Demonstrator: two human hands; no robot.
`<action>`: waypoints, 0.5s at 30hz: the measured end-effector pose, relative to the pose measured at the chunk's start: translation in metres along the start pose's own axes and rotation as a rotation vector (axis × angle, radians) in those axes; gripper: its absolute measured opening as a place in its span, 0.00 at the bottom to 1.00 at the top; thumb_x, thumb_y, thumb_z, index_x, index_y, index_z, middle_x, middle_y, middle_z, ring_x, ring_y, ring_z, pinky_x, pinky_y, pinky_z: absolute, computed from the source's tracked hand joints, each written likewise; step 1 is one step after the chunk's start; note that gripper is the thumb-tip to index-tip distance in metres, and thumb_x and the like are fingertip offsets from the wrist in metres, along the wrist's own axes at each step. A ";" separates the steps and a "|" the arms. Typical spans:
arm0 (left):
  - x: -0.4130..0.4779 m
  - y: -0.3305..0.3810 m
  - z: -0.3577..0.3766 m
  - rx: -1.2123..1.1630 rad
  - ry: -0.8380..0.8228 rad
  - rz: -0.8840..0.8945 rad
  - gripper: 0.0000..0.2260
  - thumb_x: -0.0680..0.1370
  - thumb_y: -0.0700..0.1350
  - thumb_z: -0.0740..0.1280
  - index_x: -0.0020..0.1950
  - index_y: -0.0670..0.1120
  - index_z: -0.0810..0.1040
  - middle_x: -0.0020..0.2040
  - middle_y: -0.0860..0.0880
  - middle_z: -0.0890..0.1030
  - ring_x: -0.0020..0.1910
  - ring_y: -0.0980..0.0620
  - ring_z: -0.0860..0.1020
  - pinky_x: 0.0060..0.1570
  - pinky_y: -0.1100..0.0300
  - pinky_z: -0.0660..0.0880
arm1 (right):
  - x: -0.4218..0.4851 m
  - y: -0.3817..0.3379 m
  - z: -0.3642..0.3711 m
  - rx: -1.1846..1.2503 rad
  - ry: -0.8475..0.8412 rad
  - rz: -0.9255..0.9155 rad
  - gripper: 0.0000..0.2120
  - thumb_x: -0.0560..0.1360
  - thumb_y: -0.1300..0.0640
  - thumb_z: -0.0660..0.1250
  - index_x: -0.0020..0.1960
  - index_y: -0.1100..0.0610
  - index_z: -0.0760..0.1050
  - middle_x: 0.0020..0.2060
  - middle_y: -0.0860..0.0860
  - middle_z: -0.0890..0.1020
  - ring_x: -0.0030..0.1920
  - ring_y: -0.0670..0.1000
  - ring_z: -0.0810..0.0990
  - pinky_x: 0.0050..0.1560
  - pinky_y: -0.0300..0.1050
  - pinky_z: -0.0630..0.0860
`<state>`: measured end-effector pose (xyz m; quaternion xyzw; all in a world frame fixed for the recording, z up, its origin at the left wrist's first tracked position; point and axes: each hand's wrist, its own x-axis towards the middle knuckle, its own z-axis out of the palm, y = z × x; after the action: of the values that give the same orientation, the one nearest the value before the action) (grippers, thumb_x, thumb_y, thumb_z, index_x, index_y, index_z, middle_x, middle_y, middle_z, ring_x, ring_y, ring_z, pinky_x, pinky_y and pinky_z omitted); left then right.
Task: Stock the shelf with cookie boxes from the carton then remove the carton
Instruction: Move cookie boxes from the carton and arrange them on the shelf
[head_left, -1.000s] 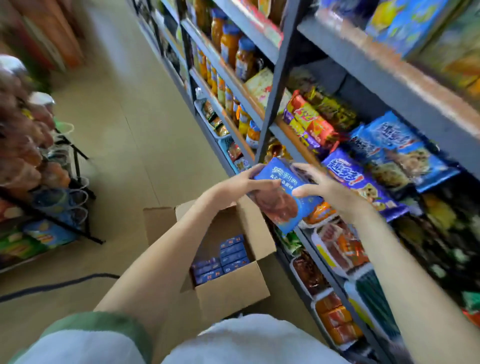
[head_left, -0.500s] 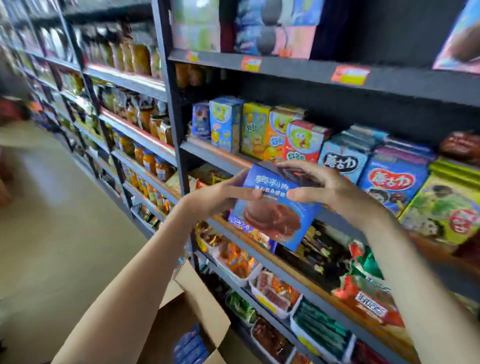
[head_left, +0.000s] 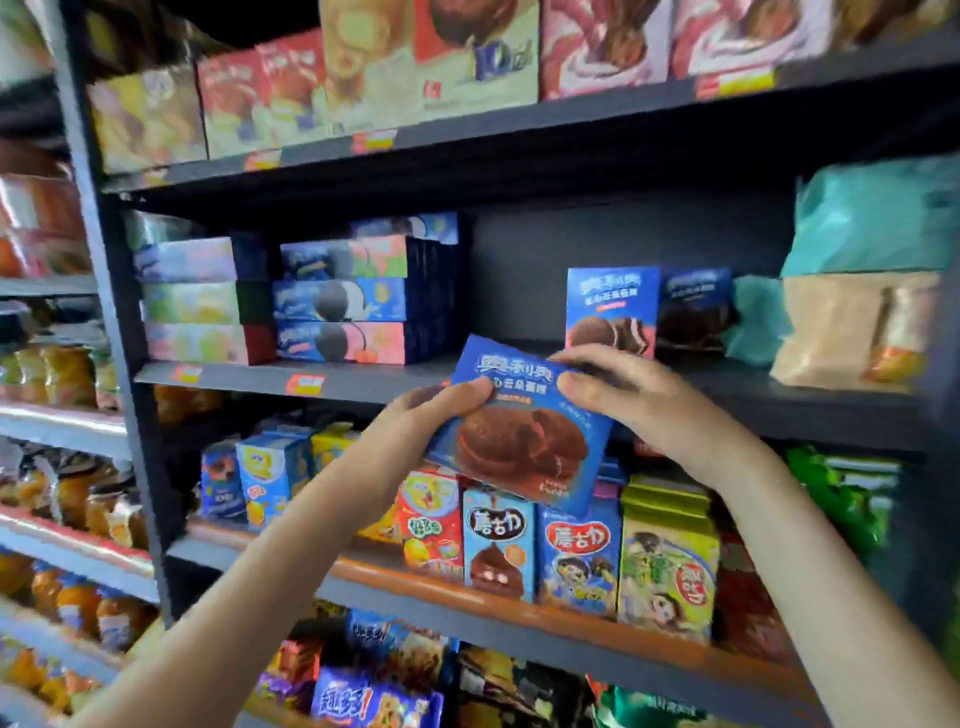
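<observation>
I hold a blue cookie box with a brown cookie picture in both hands, tilted, just in front of the dark shelf. My left hand grips its left edge with the thumb on the front. My right hand grips its upper right corner. Two matching blue cookie boxes stand upright on that shelf behind my right hand. A bare gap of shelf lies to their left. The carton is out of view.
Stacked flat biscuit boxes fill the shelf's left part. Teal and tan bags sit at its right. The shelf below holds upright snack boxes. Jars line the neighbouring rack on the left.
The view has swung up from the floor carton to the upper shelf. Both hands have raised the blue box to the level of the shelf with the matching boxes.
</observation>
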<state>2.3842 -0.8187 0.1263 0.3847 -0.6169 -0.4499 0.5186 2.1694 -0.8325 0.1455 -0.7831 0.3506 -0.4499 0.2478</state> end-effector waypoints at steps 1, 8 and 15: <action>0.003 0.009 0.004 0.022 -0.007 0.037 0.22 0.65 0.54 0.72 0.52 0.41 0.81 0.47 0.45 0.85 0.44 0.48 0.84 0.48 0.59 0.80 | 0.001 -0.004 -0.006 -0.028 0.042 -0.025 0.15 0.65 0.36 0.69 0.48 0.41 0.80 0.49 0.36 0.81 0.55 0.37 0.77 0.62 0.40 0.69; 0.033 0.040 0.026 0.084 -0.017 0.284 0.28 0.62 0.61 0.72 0.56 0.47 0.78 0.51 0.51 0.85 0.51 0.51 0.83 0.55 0.55 0.77 | 0.005 -0.033 -0.054 -0.106 0.084 0.009 0.21 0.58 0.34 0.75 0.50 0.34 0.77 0.50 0.37 0.82 0.51 0.38 0.81 0.57 0.39 0.73; 0.097 0.038 0.046 0.223 -0.213 0.389 0.32 0.68 0.72 0.58 0.61 0.53 0.77 0.60 0.55 0.80 0.62 0.56 0.77 0.68 0.50 0.67 | 0.002 -0.042 -0.094 -0.223 0.188 0.102 0.22 0.59 0.44 0.75 0.52 0.43 0.77 0.50 0.44 0.83 0.48 0.43 0.82 0.48 0.39 0.76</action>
<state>2.3223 -0.8919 0.1882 0.2640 -0.7763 -0.3088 0.4819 2.1009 -0.8148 0.2205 -0.7412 0.4594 -0.4665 0.1481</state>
